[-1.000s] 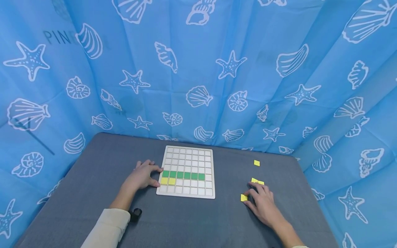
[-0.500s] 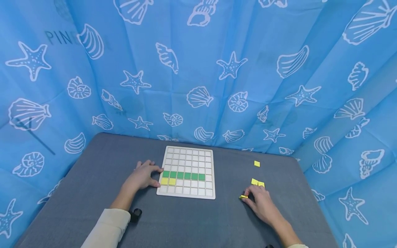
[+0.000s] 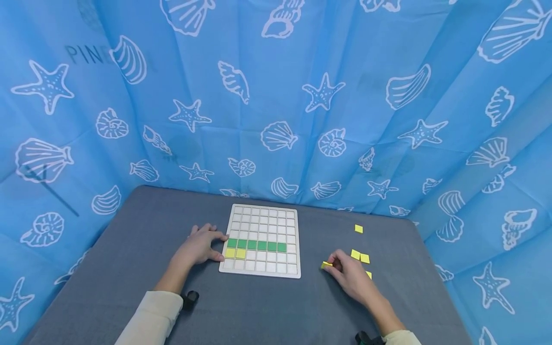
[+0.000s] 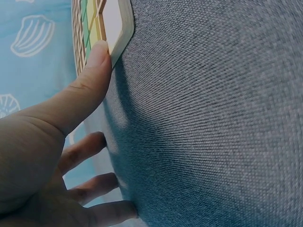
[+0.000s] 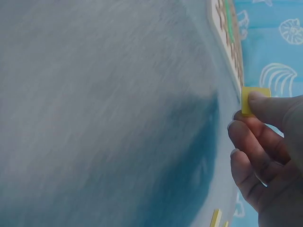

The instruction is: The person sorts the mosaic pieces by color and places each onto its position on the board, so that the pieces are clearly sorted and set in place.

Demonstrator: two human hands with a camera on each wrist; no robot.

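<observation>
A pale board with a grid of square cells lies on the grey cloth. Green tiles run along one row, and two yellow tiles sit at the left of the row below. My left hand rests at the board's left edge, its thumb straight against the rim and the other fingers spread. To the right of the board, my right hand pinches a yellow square tile between thumb and fingertips. That tile is tilted and raised above the cloth, over its shadow.
Several loose yellow tiles lie right of the board: one far back, a pair nearer, and another partly hidden behind my right hand. A blue shell-patterned curtain hangs behind the table and along its sides.
My right hand has picked the yellow tile up off the cloth and moved left with it towards the board, uncovering another loose tile. The left hand stays at the board's edge.
</observation>
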